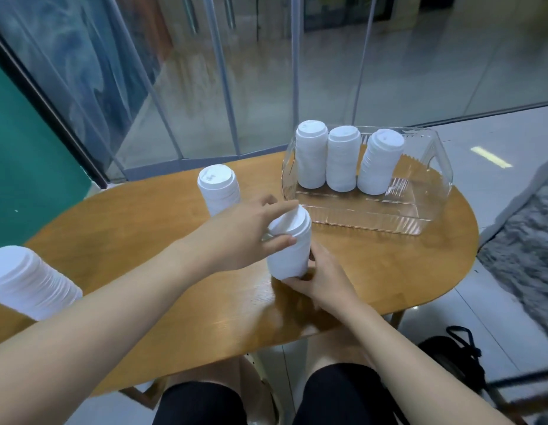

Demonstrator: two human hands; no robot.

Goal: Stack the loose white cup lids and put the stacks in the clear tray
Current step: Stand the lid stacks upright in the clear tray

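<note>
A stack of white cup lids stands at the middle of the round wooden table. My left hand reaches over it, thumb and fingers pinching the top lid of this stack. My right hand grips the stack's base from the right. The clear tray sits at the back right of the table with three upright lid stacks in a row along its far side. Another stack stands behind my left hand. A large stack stands at the table's left edge.
A glass wall runs behind the table. A grey rug lies on the floor to the right. A black bag sits on the floor near my right knee. The near half of the tray holds nothing.
</note>
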